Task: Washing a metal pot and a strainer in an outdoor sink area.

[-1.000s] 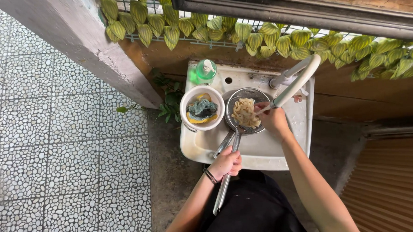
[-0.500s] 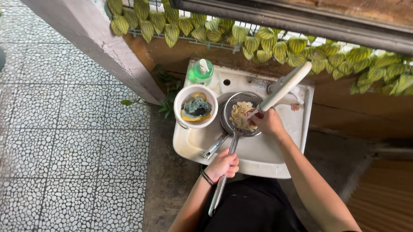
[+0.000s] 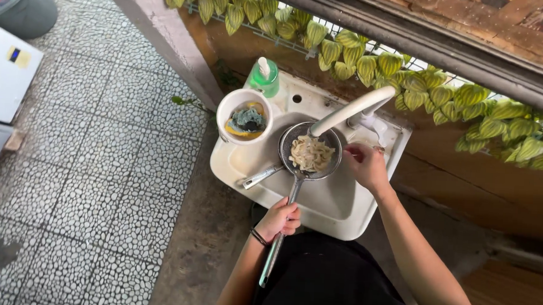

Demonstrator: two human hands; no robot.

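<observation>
right hand now off strainer, loosely curled; left hand gripping its handle

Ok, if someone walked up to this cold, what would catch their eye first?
Probably the strainer of pale noodles, held over the white sink under the tap by the left hand, while the right hand is at the sink's back edge. Next, the white bowl of sponges at the sink's left corner, with a green soap bottle behind it.
</observation>
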